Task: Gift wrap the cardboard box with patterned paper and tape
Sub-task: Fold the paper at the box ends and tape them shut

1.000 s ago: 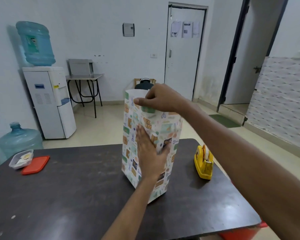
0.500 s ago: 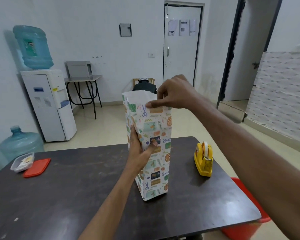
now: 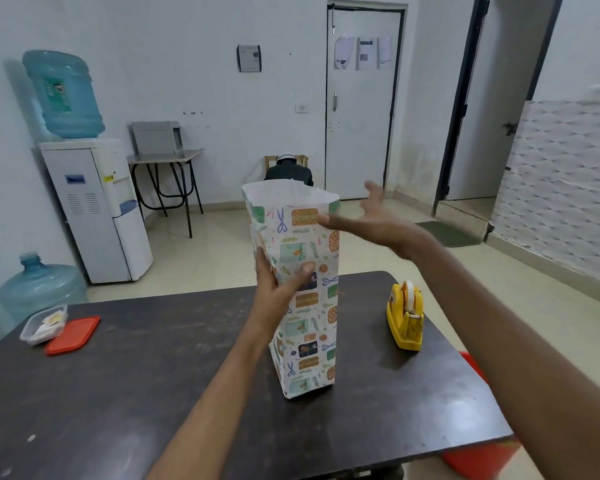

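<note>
Tall cardboard box sleeved in patterned paper [image 3: 307, 327] stood upright at frame centre on a dark table [image 3: 136, 393], its top open. The left hand [image 3: 274, 289] gripped its middle; the right hand [image 3: 378, 220], fingers spread, hovered beside the open top, at its right.

left hand [image 3: 275, 289] gripping box [image 3: 309, 327], right hand [image 3: 371, 220] open

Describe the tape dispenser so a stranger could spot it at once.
Start at the dark rectangular tabletop in the foreground. Right of the tall upright box wrapped in patterned paper, near the table's right edge, stands the yellow plastic tape dispenser with a white roll on top. It is the only yellow thing on the table.
</note>
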